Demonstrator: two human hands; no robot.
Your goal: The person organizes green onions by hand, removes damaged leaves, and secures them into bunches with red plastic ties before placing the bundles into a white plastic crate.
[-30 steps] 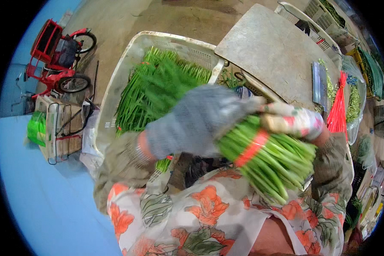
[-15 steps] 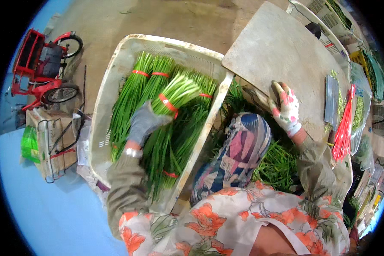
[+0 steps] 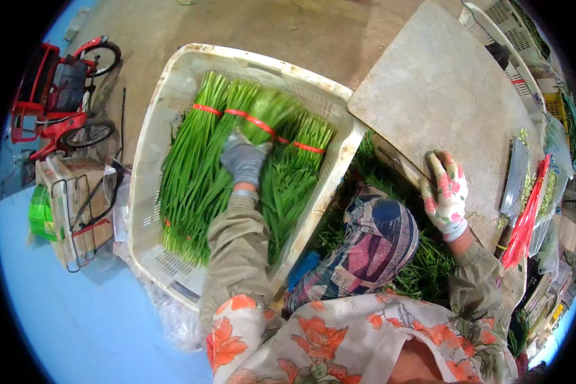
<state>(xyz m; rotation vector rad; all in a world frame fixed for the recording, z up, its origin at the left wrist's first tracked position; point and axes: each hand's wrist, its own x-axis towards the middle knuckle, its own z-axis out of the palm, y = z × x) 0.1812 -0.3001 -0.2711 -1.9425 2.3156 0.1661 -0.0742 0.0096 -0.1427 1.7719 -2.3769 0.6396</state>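
Observation:
Several bunches of green chives [image 3: 192, 160], tied with red bands, lie side by side in a white plastic crate [image 3: 198, 54]. My left hand [image 3: 246, 161], in a grey glove, is closed around another banded bunch of chives [image 3: 267, 105] in the crate's middle. That bunch's pale cut ends are blurred and point to the far side. My right hand [image 3: 447, 195], in a white floral glove, lies on the near left edge of a grey board [image 3: 454, 83], fingers apart and holding nothing. A long brownish piece [image 3: 400, 160] sits beside its fingertips; its kind is unclear.
Red ties [image 3: 528, 217] and a grey strip bundle [image 3: 513, 176] lie on the board's right side. Loose greens [image 3: 422, 269] are below the board, beside my patterned knee [image 3: 384, 243]. A red tricycle [image 3: 57, 105] and a box on a wire frame [image 3: 77, 205] stand left.
My left hand has carried the chive bunch down into the crate, alongside the others. My right hand stays on the board's edge, and the whole view has shifted slightly.

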